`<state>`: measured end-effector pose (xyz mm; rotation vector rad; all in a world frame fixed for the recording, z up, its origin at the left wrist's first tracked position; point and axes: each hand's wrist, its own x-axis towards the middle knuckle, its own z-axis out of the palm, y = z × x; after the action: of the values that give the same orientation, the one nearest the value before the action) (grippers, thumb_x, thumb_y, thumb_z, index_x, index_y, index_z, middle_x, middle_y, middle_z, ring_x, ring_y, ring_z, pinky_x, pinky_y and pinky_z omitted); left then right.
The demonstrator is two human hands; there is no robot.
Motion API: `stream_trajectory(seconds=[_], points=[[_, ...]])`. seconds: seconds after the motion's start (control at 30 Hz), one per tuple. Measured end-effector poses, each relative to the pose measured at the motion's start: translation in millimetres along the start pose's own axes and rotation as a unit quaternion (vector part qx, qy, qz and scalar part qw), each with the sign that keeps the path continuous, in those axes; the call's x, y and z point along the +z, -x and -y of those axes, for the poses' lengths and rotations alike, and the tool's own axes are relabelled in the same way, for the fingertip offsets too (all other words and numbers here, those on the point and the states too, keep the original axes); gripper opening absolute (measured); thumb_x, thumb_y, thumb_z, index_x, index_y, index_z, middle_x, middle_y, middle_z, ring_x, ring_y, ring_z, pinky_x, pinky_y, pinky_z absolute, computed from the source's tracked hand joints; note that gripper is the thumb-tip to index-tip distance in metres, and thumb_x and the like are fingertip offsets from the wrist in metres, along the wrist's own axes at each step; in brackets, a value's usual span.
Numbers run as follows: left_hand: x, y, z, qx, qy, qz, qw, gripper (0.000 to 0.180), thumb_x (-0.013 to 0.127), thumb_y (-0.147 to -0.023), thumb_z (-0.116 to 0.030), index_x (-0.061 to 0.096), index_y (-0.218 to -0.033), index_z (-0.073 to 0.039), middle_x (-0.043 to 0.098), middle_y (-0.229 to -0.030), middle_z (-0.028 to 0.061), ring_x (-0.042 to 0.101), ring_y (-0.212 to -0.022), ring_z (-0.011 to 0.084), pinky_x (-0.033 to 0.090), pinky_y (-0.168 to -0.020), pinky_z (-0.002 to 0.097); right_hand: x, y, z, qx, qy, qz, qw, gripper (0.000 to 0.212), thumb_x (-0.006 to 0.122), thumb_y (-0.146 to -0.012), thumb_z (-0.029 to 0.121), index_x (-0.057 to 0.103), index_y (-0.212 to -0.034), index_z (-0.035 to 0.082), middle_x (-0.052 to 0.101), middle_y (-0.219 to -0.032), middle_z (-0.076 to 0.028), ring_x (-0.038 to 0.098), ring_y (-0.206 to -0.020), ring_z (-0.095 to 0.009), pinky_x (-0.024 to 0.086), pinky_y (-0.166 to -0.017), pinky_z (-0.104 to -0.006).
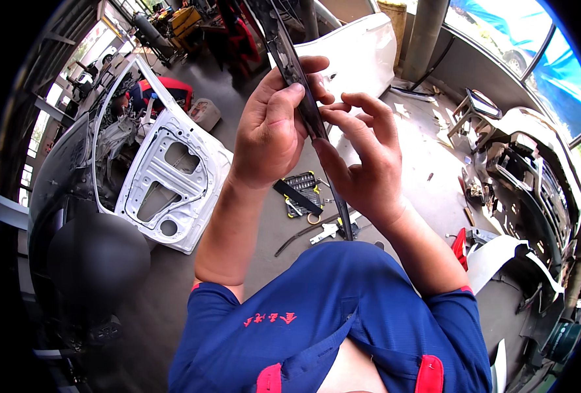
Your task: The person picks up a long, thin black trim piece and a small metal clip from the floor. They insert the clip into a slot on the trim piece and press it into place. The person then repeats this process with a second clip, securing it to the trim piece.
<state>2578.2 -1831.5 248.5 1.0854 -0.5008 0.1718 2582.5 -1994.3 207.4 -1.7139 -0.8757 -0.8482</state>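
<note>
A long, narrow black trim strip (282, 47) runs from the top of the head view down past my hands toward my shirt. My left hand (267, 128) is closed round its upper part, with the thumb pressed along the near face. My right hand (369, 160) is at the strip's right edge just below, fingers bent and fingertips against it. Whatever small part may lie between those fingertips is hidden. Below the hands, on the floor, lie an open tool case (310, 187) and a white-and-black part (326, 232).
At left stands a bare white car door (205, 167) beside a dark car body (58, 173). A white panel (362, 49) lies ahead. On the right are a small stool (477, 105), a bumper (532, 173) and a red-and-white part (460, 245). A person in red and blue (172, 88) crouches behind the door.
</note>
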Motion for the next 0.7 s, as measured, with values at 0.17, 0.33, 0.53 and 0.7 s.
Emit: stream_trajectory(seconds=[0.17, 0.33, 0.53, 0.7], points=[[1.9, 2.7, -2.2, 0.024, 0.006, -0.035, 0.999, 0.040, 0.031, -0.103, -0.006, 0.048, -0.138, 0.003, 0.055, -0.112, 0.0116, 0.060, -0.116, 0.0271, 0.050, -0.112, 0.0557, 1.2, -1.8, 3.5, -0.007, 0.008, -0.010, 1.000, 0.040, 0.080, -0.076, -0.003, 0.072, -0.115, 0.004, 0.056, -0.132, -0.016, 0.065, -0.087, -0.021, 0.058, -0.074, -0.0340], [-5.5, 3.4, -1.2, 0.027, 0.024, -0.051, 0.998, 0.036, 0.033, -0.098, -0.001, 0.050, -0.130, 0.000, 0.054, -0.113, 0.0114, 0.060, -0.122, 0.0310, 0.048, -0.115, 0.0608, 5.2, 3.2, 5.7, -0.002, -0.004, 0.001, 1.000, 0.031, 0.078, -0.078, -0.005, 0.073, -0.107, 0.003, 0.062, -0.120, -0.014, 0.064, -0.079, -0.019, 0.057, -0.071, -0.0332], [-4.7, 3.0, 0.0, 0.029, 0.025, -0.088, 0.995, 0.036, 0.031, -0.092, 0.006, 0.051, -0.122, -0.001, 0.054, -0.112, 0.0115, 0.059, -0.123, 0.0335, 0.049, -0.112, 0.0650, 6.4, -3.4, -1.7, -0.073, 0.034, 0.013, 0.997, 0.027, 0.071, -0.076, -0.005, 0.071, -0.101, 0.005, 0.065, -0.099, -0.009, 0.066, -0.083, -0.027, 0.055, -0.073, -0.0373], [-4.9, 3.1, 0.4, 0.024, 0.005, -0.126, 0.992, 0.038, 0.031, -0.089, 0.011, 0.048, -0.120, -0.002, 0.053, -0.111, 0.0117, 0.059, -0.122, 0.0342, 0.051, -0.111, 0.0648, 2.0, -9.0, -1.4, -0.074, 0.084, 0.085, 0.990, 0.021, 0.070, -0.080, 0.000, 0.065, -0.099, 0.006, 0.064, -0.096, -0.009, 0.066, -0.084, -0.029, 0.056, -0.073, -0.0389]])
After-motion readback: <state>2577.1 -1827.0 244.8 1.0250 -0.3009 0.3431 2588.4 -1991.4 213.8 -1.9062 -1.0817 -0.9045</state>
